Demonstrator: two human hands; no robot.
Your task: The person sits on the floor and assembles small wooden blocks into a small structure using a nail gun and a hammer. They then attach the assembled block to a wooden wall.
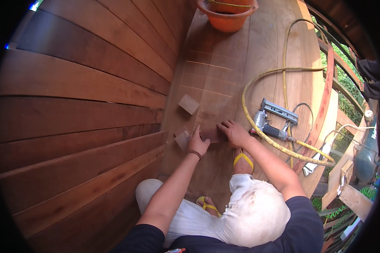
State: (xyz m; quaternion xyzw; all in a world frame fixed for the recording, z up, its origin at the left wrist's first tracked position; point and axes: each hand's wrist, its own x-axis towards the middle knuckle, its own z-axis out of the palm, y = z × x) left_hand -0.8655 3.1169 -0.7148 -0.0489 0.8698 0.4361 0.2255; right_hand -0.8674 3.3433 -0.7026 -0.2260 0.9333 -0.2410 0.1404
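Note:
A short brown wooden board (213,133) lies low over the plank floor, between my two hands. My left hand (198,142) grips its left end, with a dark band around the wrist. On the opposite end, the fingers of my right hand (235,133) are closed over the edge. Just beyond my left hand rests a pale square wood block (188,104). Another small wood block (183,139) sits beside that hand, close to the wall and partly covered by it.
A nail gun (275,119) lies right of my right hand, with a yellow hose (245,90) looping around it. An orange bucket (227,22) stands at the far end. Left rises a plank wall (84,90). A dark green tank (366,154) is beyond the floor's right edge.

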